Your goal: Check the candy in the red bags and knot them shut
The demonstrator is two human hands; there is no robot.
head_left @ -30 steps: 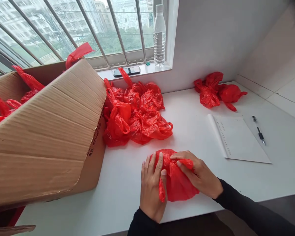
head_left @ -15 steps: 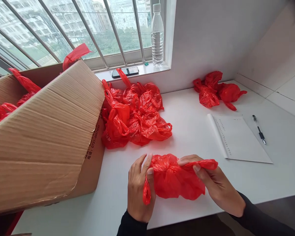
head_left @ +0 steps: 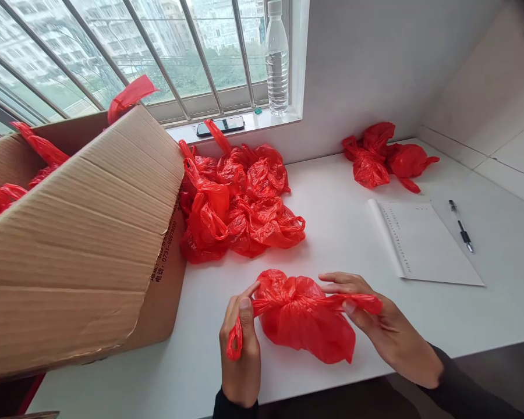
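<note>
A red plastic bag (head_left: 305, 326), gathered and knotted at its middle, rests near the front of the white table (head_left: 209, 355). My left hand (head_left: 240, 349) pinches its left handle between thumb and fingers, and the handle's loop hangs over the thumb side. On the other side, my right hand (head_left: 375, 320) has the right handle between thumb and fingers, with the end lying across the palm. Both handles are stretched sideways from the knot. What the bag contains is hidden by the red plastic.
A cardboard box (head_left: 91, 244) holding red bags stands at left. Several tied red bags (head_left: 244, 203) are heaped beside it, others (head_left: 384, 157) at the back right. A notebook (head_left: 432, 244) and pen (head_left: 461, 227) lie at right. A phone (head_left: 220, 126) and water bottle (head_left: 277, 64) occupy the windowsill.
My left hand has moved left, drawing its handle out straighter from the knot. The bag has turned slightly and shifted left. My right hand keeps its handle.
</note>
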